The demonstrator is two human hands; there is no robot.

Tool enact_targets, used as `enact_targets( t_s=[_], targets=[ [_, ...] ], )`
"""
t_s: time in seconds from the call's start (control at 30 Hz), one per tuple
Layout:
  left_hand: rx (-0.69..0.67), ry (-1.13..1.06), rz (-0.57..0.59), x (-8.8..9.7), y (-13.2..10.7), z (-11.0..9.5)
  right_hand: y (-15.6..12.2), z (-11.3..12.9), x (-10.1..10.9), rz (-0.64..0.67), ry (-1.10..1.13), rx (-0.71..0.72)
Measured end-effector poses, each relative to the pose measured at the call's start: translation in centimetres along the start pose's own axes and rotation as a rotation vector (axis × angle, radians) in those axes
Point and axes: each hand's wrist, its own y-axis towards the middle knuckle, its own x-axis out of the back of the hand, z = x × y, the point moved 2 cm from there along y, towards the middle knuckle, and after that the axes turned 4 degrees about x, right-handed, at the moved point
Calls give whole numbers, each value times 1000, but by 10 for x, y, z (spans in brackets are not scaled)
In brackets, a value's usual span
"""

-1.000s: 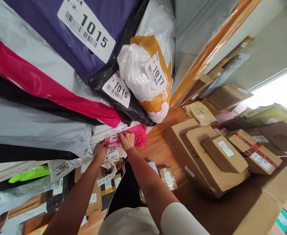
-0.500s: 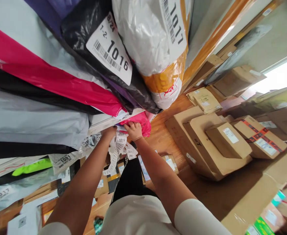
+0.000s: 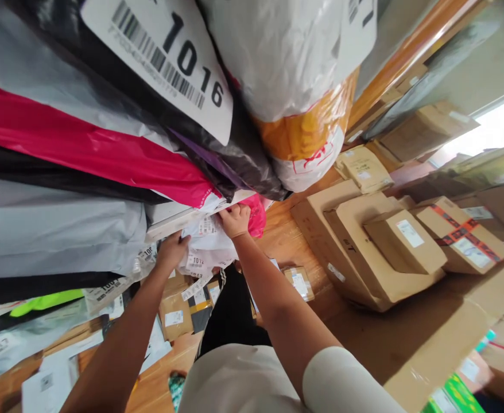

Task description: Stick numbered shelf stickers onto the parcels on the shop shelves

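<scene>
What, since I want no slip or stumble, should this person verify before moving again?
1. Left hand at the left edge of the pale bag: ok.
2. Right hand at the bag's upper right: ok.
3. Firm grip from each: cannot tell; the view hides part of both.
4. Printed label on the bag facing the camera: ok.
5. Number strip fully legible: not ok; only some digits can be read.
6. Floor free of parcels beside the legs: not ok; cardboard parcels lie on both sides.
</scene>
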Motion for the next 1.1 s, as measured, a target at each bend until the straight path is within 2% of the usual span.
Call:
enact_targets(
  t_s=[0.07, 0.2, 0.43, 0.67, 0.83, 0.97, 1.1],
  targets=[
    [10, 29, 9, 1, -9, 7, 0, 4, 1, -22, 8, -6],
    [21, 72, 25, -2, -7, 4, 0, 10, -1, -74, 14, -35],
    [110, 42, 5, -7, -13, 1, 4, 3, 0, -38, 10, -17],
    [122, -63, -10, -10, -17, 1, -1, 0, 2, -9, 82, -18],
    [117, -215, -44, -8, -22, 5, -3, 2, 5, 28, 227, -67],
    [127, -410, -79, -6, -40, 11, -15, 11, 20, 96, 416, -129],
    [54, -635, 27, -11, -63, 16, -51, 29, 37, 195, 727, -258]
  ],
)
